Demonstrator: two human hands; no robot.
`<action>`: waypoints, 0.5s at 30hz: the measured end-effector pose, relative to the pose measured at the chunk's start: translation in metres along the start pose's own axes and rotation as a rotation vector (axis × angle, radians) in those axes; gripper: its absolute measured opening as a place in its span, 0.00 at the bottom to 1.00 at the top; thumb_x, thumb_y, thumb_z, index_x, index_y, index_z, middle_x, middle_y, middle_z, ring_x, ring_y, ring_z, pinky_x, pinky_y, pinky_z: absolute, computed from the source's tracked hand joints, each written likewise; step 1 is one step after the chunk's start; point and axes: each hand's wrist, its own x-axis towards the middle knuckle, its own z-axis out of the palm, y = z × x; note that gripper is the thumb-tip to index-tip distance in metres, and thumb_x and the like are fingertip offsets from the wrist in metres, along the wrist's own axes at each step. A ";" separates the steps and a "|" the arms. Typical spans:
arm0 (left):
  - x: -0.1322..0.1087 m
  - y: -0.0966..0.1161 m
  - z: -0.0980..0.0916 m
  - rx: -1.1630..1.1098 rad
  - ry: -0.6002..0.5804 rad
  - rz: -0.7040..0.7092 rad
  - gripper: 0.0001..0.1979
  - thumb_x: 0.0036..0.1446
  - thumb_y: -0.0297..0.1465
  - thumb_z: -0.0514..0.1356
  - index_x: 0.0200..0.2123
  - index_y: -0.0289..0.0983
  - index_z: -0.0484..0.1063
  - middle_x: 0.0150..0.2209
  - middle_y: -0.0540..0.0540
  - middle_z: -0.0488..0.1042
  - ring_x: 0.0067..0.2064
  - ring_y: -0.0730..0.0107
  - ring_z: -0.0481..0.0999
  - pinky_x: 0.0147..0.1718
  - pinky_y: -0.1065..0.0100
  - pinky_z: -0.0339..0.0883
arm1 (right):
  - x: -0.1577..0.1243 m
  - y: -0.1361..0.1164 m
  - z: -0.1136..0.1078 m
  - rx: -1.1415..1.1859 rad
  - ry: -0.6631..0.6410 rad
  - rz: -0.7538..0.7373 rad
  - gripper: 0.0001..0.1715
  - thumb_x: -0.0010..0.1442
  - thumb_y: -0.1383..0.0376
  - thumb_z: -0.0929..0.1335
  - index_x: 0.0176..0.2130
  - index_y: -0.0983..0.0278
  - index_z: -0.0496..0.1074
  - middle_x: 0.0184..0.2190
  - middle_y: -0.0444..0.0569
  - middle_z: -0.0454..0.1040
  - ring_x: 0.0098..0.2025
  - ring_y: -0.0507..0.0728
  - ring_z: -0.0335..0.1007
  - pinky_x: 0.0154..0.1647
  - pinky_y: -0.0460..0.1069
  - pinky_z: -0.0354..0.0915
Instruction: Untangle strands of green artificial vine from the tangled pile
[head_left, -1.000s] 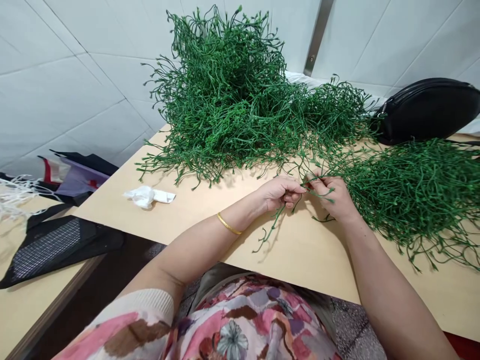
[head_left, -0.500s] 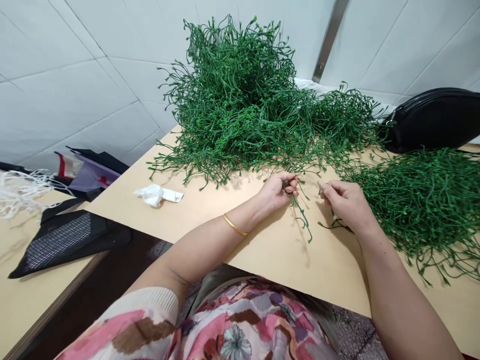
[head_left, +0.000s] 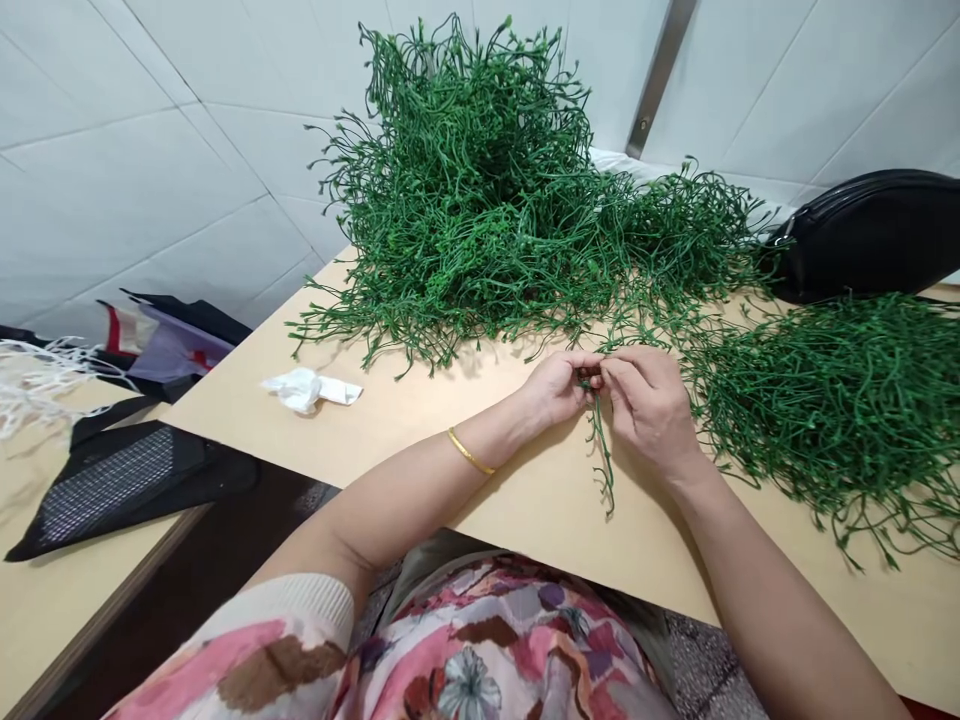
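Green stems (head_left: 480, 220), tan tabletop (head_left: 405, 410), pale wall (head_left: 150, 200)

I note the left hand (head_left: 561, 390) closed on green stems (head_left: 604, 468), ends hanging; the right hand (head_left: 652, 408) meets it at the fingertips. Table (head_left: 532, 505) bears white tissue (head_left: 303, 390), a tall green heap (head_left: 472, 200) and, near a black bag (head_left: 877, 235), a lower heap (head_left: 840, 410).

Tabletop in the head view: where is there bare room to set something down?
Bare patches of tabletop: between white wad and left forearm; between that forearm and the hanging green strands; between right forearm and smaller green heap. Crowded: far side, under the large green heap, and the right, under the smaller heap.
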 end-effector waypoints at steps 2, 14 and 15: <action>0.000 0.002 -0.001 -0.025 -0.024 -0.016 0.09 0.47 0.20 0.52 0.18 0.31 0.65 0.15 0.49 0.63 0.19 0.79 0.62 0.20 0.76 0.59 | -0.002 0.004 0.000 -0.077 0.014 0.012 0.12 0.58 0.67 0.61 0.40 0.63 0.71 0.40 0.52 0.73 0.46 0.61 0.60 0.46 0.55 0.56; -0.005 -0.004 0.000 0.081 -0.014 0.129 0.08 0.46 0.16 0.54 0.28 0.33 0.66 0.18 0.53 0.65 0.19 0.80 0.65 0.23 0.75 0.61 | -0.003 0.002 -0.001 -0.249 -0.034 0.066 0.10 0.58 0.66 0.61 0.35 0.63 0.72 0.37 0.54 0.68 0.40 0.60 0.56 0.38 0.54 0.52; -0.005 -0.004 0.001 0.083 -0.002 0.132 0.08 0.45 0.16 0.55 0.27 0.34 0.65 0.18 0.53 0.65 0.19 0.80 0.65 0.23 0.75 0.60 | -0.003 0.002 -0.001 -0.259 -0.046 0.058 0.10 0.58 0.67 0.61 0.34 0.64 0.71 0.37 0.54 0.68 0.40 0.60 0.56 0.38 0.54 0.52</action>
